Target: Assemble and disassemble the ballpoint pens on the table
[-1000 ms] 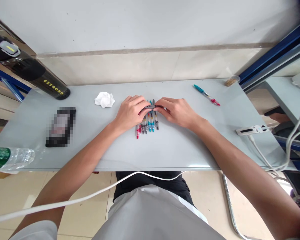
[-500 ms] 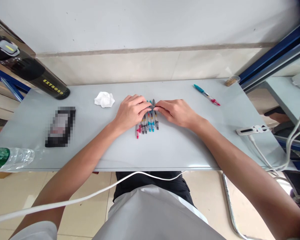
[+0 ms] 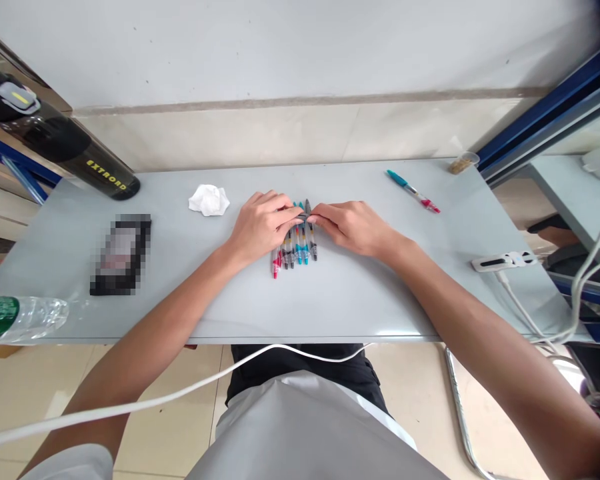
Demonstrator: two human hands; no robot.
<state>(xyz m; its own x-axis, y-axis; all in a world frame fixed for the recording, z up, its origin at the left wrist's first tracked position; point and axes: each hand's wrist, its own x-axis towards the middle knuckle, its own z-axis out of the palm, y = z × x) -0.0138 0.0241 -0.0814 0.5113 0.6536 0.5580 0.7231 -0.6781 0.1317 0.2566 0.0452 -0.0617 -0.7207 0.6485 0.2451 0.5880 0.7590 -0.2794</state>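
My left hand (image 3: 263, 223) and my right hand (image 3: 353, 225) meet fingertip to fingertip above a row of pens at the middle of the table. Between the pinched fingers of both is a dark grey pen part (image 3: 304, 217), mostly covered, so its exact shape cannot be made out. Under and in front of the fingers lie several clear-barrelled pens side by side: a red pen (image 3: 276, 267) at the left, black ones, turquoise pens (image 3: 303, 254), and a black pen (image 3: 315, 252) at the right. My fingers hide the middle of the row.
A turquoise-and-red pen (image 3: 413, 191) lies at the right rear, near a small clear cup (image 3: 463, 163). To the right is a white power strip (image 3: 503, 261) with cables. On the left are crumpled tissue (image 3: 209, 200), a blurred dark object (image 3: 121, 255), a black bottle (image 3: 70, 143) and a green-labelled bottle (image 3: 20, 319).
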